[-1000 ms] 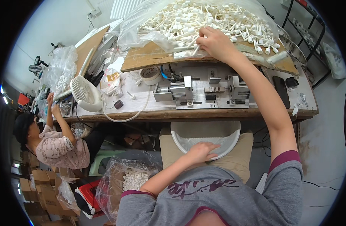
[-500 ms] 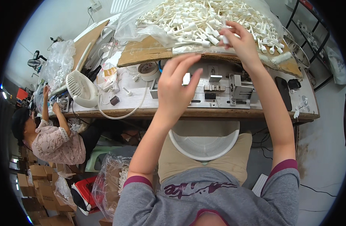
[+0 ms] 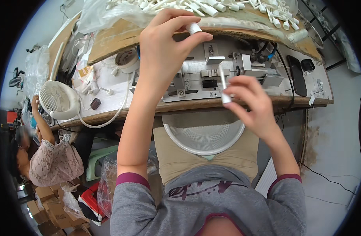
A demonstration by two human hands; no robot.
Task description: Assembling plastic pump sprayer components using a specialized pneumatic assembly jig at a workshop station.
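Note:
My left hand (image 3: 168,37) is closed at the front edge of the heap, thumb and fingers around a white capped stick (image 3: 194,28) whose ribbed cap shows. Lower and to the right, my right hand (image 3: 249,102) pinches another white capped stick (image 3: 223,84). That one stands nearly upright, thin stem up and cap down, just in front of a metal clamping fixture (image 3: 212,74) on the bench. Many more such white capped sticks (image 3: 206,8) are heaped on a cardboard sheet (image 3: 121,39) above the fixture.
A white plastic basket (image 3: 204,135) rests on my lap under the bench edge. At left stand a white fan (image 3: 58,100) and a tape roll (image 3: 126,59). A black phone (image 3: 297,74) lies at right. Another person (image 3: 56,161) works at far left.
My right hand has come down from the heap to the front of the fixture with a capped stick. My left hand has moved up to the heap and closed on another one.

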